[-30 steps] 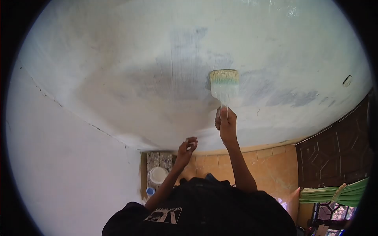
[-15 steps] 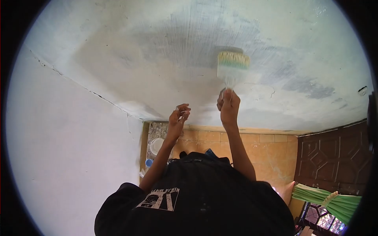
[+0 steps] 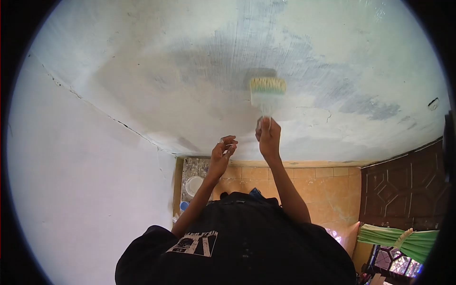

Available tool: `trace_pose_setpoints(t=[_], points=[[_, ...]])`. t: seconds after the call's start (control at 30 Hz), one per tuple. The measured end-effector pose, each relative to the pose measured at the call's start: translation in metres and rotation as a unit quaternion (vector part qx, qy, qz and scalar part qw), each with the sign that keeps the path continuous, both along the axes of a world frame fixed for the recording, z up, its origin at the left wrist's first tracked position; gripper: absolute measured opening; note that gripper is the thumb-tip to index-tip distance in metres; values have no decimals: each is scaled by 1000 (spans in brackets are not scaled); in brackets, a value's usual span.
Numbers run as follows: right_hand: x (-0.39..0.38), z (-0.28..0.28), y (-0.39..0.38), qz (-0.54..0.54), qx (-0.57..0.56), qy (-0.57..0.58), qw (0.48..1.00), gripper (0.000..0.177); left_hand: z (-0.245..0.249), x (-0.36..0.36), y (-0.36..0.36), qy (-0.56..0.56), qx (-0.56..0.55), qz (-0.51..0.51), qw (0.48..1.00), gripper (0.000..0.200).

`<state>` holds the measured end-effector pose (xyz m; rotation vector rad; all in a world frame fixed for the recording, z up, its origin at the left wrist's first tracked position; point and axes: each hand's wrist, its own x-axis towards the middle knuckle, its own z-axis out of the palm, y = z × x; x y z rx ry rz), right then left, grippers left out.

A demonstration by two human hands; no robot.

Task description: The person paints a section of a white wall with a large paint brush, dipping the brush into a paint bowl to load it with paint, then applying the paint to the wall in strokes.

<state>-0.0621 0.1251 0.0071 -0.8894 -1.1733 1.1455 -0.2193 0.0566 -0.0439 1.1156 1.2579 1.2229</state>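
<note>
Gripped by its handle in my right hand is a wide paintbrush, its pale bristles pointing up, with a greenish band below the tips. The bristles overlap the wall, and a dark shadow shows just above them. Grey-white streaks fan out over the wall above the brush. To the left and a little lower, my left hand is raised, fingers loosely curled with a gap between thumb and forefinger. Whitish smears mark its fingers.
A cracked corner joins a white side wall on the left. Below lie orange floor tiles, with a white bucket and a blue container by the left wall. A brown panelled door and green curtain are on the right.
The paintbrush and my right hand have moved down and slightly left, the brush's shadow showing more above it. My left hand has shifted slightly right and down in view.
</note>
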Motion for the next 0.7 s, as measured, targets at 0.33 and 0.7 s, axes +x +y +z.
trace_pose_setpoints(t=[0.33,0.7], points=[[-18,-85,-39,0,-141,10,990,47,-3,-25,-7,-8,14,16,1000,35],[-51,-93,-7,-51,-70,-58,995,47,-8,-54,-24,-18,-18,3,1000,32]])
